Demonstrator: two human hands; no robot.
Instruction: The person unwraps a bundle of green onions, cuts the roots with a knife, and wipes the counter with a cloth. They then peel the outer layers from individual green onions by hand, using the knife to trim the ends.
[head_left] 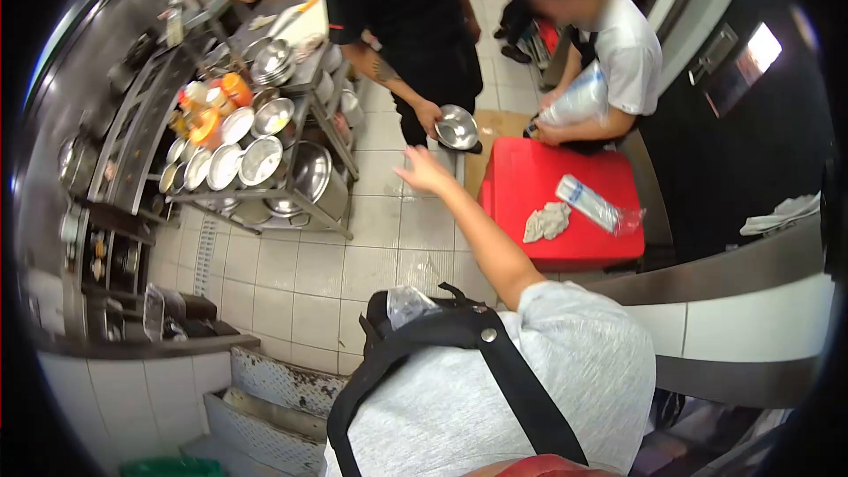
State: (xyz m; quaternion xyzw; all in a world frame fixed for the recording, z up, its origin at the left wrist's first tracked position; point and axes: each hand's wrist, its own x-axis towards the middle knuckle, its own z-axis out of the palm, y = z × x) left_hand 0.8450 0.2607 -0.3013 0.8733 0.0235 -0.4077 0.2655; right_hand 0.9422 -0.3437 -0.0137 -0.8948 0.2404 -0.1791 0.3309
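My right hand (424, 170) is stretched forward over the tiled floor, its fingers apart and nothing in it. Just beyond it, a person in black (411, 18) holds a metal bowl (457, 127) by the rim. A small gap seems to lie between my fingers and the bowl. My left hand does not show. To the right stands a red box (521, 185) with a crumpled cloth (547, 222) and a plastic-wrapped pack (590, 203) on its top.
Metal bowls (261, 160) and orange-capped bottles (236, 88) crowd a steel rack at the left. Another person in a white shirt (633, 62) holds a clear plastic bag (579, 99) behind the red box. Metal steps (283, 380) lie at the lower left.
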